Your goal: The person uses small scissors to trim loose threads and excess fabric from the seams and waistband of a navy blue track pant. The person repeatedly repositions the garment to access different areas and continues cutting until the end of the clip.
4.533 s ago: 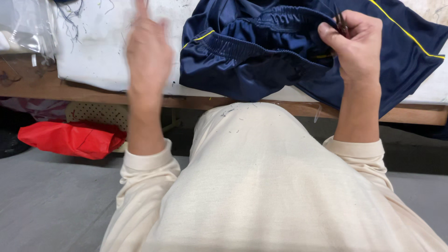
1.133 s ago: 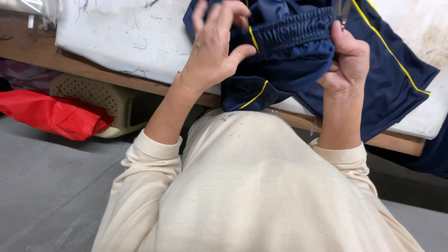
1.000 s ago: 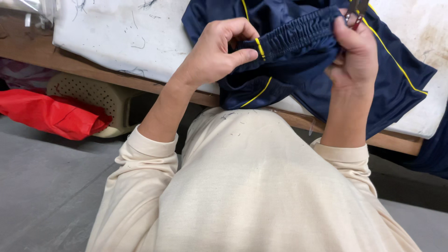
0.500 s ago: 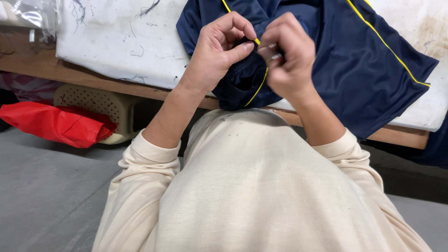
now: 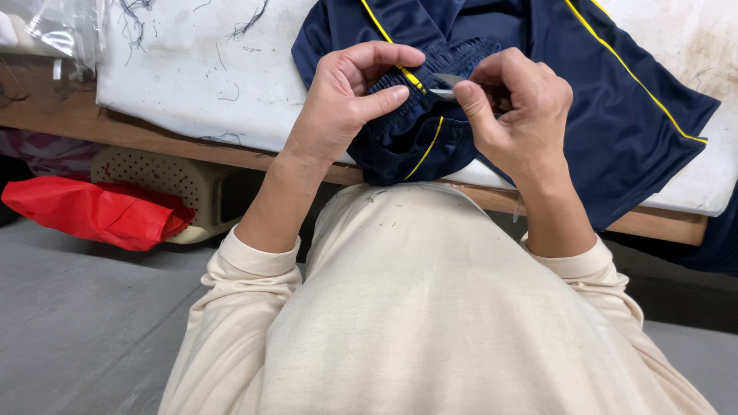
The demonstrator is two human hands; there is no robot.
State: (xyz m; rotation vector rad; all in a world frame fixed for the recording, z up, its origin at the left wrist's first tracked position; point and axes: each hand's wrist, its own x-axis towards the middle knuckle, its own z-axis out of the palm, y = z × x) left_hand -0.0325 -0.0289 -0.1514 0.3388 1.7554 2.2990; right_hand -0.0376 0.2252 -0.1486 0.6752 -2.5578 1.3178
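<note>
Navy satin shorts with yellow piping (image 5: 615, 100) lie bunched at the near edge of the white padded worktable (image 5: 192, 84). The left hand (image 5: 338, 100) pinches the gathered waistband between thumb and forefinger. The right hand (image 5: 515, 107) closes its fingers around small metal thread snips (image 5: 444, 84), tips touching the yellow seam. A red plastic bag (image 5: 92, 211) sits on the floor.

Left hand (image 5: 346, 104) and right hand (image 5: 515, 107) pinch, fingertips nearly meeting.

We are seeing bright, even light falling from above, soft shadows pooling beneath the bench (image 5: 231, 115), edges bowing slightly.
</note>
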